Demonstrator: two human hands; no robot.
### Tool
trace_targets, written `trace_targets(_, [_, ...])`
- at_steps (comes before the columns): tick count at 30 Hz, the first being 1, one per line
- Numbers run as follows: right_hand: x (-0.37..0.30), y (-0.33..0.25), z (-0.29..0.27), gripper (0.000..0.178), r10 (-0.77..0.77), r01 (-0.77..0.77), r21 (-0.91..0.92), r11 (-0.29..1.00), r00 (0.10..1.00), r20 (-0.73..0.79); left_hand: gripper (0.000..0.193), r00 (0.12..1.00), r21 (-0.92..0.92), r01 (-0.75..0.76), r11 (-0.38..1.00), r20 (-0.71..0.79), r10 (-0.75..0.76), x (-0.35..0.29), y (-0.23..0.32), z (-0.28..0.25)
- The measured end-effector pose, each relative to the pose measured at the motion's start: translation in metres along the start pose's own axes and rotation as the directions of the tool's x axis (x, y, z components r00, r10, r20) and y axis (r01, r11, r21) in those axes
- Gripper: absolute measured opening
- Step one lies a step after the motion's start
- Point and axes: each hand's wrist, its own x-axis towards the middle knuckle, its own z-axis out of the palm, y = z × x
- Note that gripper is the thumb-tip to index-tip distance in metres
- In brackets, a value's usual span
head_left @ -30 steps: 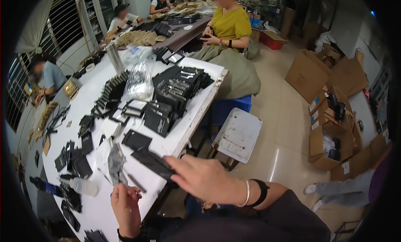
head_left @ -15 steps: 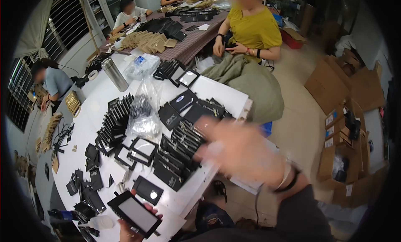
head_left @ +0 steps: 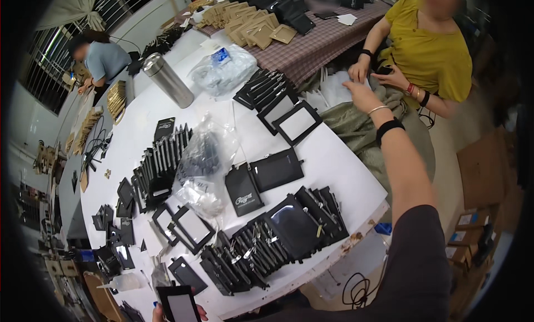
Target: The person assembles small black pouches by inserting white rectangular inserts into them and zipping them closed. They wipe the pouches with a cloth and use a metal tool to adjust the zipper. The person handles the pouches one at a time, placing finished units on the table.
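At the bottom edge of the head view, my left hand [head_left: 202, 313] is closed around a black card holder [head_left: 181, 305] with a pale window. My right arm reaches far forward over the table's right side. There my right hand [head_left: 365, 98] has its fingers drawn together at thin white sheets [head_left: 335, 90] in the mouth of a grey-green sack [head_left: 364, 138]; what they grip is hidden. Another person's hands [head_left: 384, 76] are just beyond it. Near my left hand lie a dark holder [head_left: 188, 276] and a row of black holders [head_left: 250, 255] standing on edge.
On the white table [head_left: 339, 172] are a clear plastic bag [head_left: 203, 161], a steel flask [head_left: 168, 80], stacked windowed holders [head_left: 297, 123] and a squeeze bottle [head_left: 127, 282]. A checked cloth [head_left: 334, 39] covers the far table. Cardboard boxes [head_left: 473, 222] stand at the right.
My right hand has swung forward and away from the row of holders to the sack. The view has shifted, and my left hand with its card holder now sits lower in it.
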Motion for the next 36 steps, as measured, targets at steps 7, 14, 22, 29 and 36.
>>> trace_targets(7, [0.003, 0.033, 0.074, 0.038, 0.389, -0.152, -0.426, 0.892, 0.739, 0.551, 0.094, 0.996, -0.188, -0.082, 0.979, -0.046, 0.075, 0.022, -0.002, 0.016])
trace_targets(14, [-0.017, 0.042, 0.081, 0.018, -0.009, 0.129, -0.56, 0.819, 0.977, 0.212, 0.089, 0.998, -0.203, -0.059, 0.977, 0.005, 0.061, 0.027, 0.0, 0.005])
trace_targets(22, [-0.039, -0.002, 0.032, 0.022, 0.022, -0.013, -0.177, 0.984, 0.999, 0.047, 0.089, 0.985, -0.055, -0.171, 0.984, 0.007, 0.172, 0.015, -0.007, -0.021])
trace_targets(29, [-0.083, -0.045, -0.036, 0.019, 0.272, -0.15, 0.488, 0.86, 0.944, -0.189, 0.088, 0.972, 0.0, -0.211, 0.977, 0.106, 0.21, -0.002, -0.017, -0.066])
trace_targets(36, [-0.163, -0.118, -0.107, 0.014, 0.286, 0.077, 0.742, 0.666, 0.892, -0.349, 0.091, 0.882, -0.071, -0.324, 0.943, 0.338, 0.328, -0.02, -0.041, -0.115])
